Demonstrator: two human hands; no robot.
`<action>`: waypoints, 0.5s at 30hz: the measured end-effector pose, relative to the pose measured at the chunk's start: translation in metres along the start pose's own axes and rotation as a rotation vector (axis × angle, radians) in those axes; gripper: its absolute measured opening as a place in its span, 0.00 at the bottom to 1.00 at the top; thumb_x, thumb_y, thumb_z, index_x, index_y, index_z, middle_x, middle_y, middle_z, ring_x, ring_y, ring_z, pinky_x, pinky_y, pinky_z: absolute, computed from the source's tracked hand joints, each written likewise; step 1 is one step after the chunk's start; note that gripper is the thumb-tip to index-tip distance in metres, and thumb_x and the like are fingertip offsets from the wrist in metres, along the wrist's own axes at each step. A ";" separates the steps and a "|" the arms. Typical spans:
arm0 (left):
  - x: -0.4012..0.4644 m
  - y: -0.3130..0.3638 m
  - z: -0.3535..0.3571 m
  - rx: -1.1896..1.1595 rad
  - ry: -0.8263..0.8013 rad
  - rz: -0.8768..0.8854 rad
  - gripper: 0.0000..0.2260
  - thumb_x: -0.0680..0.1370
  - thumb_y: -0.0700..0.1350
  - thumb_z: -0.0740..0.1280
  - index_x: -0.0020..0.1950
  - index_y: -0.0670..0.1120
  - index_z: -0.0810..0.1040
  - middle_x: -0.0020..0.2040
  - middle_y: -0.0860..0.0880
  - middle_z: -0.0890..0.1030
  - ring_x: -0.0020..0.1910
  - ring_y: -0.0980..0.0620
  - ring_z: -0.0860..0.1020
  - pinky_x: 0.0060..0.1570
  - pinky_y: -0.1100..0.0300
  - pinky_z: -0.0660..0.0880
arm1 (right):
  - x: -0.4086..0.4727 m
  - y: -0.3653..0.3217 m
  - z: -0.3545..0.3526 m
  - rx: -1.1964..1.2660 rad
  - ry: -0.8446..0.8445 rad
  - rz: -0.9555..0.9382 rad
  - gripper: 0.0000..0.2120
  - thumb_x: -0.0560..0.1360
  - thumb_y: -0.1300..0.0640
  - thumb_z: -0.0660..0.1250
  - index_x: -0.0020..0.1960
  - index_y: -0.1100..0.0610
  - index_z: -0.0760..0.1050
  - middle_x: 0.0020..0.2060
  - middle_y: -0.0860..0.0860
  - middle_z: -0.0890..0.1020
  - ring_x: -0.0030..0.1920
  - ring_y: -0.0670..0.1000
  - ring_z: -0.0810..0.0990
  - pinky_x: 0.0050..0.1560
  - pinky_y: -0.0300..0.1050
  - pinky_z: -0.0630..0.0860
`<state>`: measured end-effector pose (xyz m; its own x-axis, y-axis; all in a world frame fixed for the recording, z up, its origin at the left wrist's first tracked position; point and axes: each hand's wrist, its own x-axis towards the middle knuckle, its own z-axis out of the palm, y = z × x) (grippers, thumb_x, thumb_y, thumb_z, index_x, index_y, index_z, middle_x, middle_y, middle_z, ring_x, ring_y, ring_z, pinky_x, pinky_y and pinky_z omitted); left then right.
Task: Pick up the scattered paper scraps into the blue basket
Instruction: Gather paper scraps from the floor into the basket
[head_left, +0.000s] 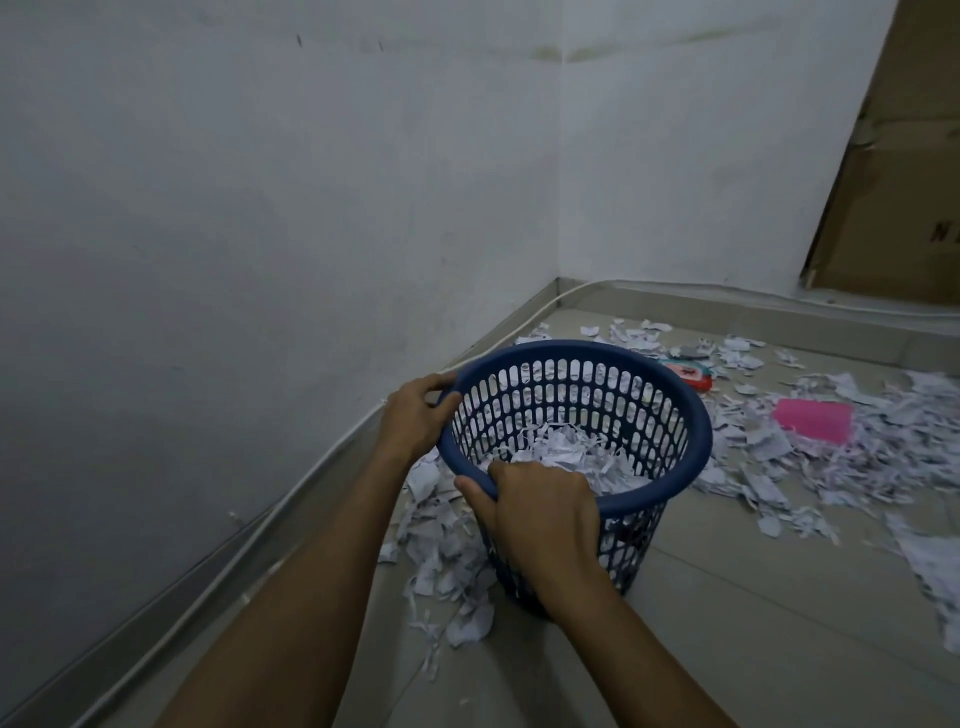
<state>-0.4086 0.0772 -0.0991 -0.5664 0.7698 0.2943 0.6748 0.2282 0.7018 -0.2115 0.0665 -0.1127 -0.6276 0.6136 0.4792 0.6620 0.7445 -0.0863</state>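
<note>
Blue perforated plastic, round and open-topped, the blue basket stands at the lower centre of the frame, tilted a little with its mouth leaning toward the camera. Inside it lies a shallow heap of white shredded paper, well below the rim. Both hands hold that rim. The left hand grips it at the left side, fingers curled over the outside edge and thumb hooked within. The right hand grips the near edge, thumb over the top and inner side of the rim, its other fingers wrapped down the outer wall, mostly hidden behind the hand.

Outward from the basket, the scattered paper scraps lie on the tiled floor in two main places. One drift touches the basket's base at lower left, directly under the left forearm. The larger spread lies to the right of and beyond the basket, running toward the right edge of the frame, with a pink rectangular sheet and a round red-and-white item among it.

The next gathering move turns on this: the bulk of the scraps lies on the right hand's side, so that hand is likely the nearer one once it lets go, while the left steadies the rim. A brown cardboard panel leans against the white wall at upper right.
</note>
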 end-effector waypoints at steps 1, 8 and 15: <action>-0.002 0.001 0.000 -0.027 0.007 -0.003 0.14 0.80 0.46 0.67 0.65 0.46 0.79 0.62 0.47 0.81 0.49 0.52 0.78 0.51 0.59 0.74 | 0.001 0.000 -0.002 -0.006 -0.015 -0.004 0.27 0.80 0.32 0.48 0.46 0.49 0.77 0.37 0.49 0.82 0.35 0.51 0.78 0.35 0.45 0.64; -0.037 -0.035 -0.008 -0.169 0.073 -0.083 0.15 0.81 0.49 0.65 0.65 0.44 0.78 0.58 0.47 0.81 0.53 0.49 0.80 0.56 0.54 0.77 | 0.011 0.009 -0.002 -0.029 -0.049 0.027 0.28 0.80 0.31 0.46 0.46 0.49 0.76 0.36 0.49 0.80 0.36 0.52 0.79 0.37 0.45 0.68; -0.114 -0.148 -0.035 -0.107 0.078 -0.364 0.12 0.80 0.46 0.67 0.63 0.46 0.79 0.57 0.46 0.82 0.53 0.49 0.80 0.54 0.57 0.75 | 0.018 0.000 0.006 -0.015 -0.029 0.006 0.28 0.79 0.31 0.48 0.40 0.50 0.74 0.28 0.47 0.72 0.30 0.51 0.74 0.35 0.44 0.69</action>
<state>-0.4604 -0.0653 -0.2142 -0.7969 0.6011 0.0593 0.3720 0.4111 0.8323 -0.2255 0.0788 -0.1091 -0.6350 0.6256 0.4532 0.6716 0.7370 -0.0764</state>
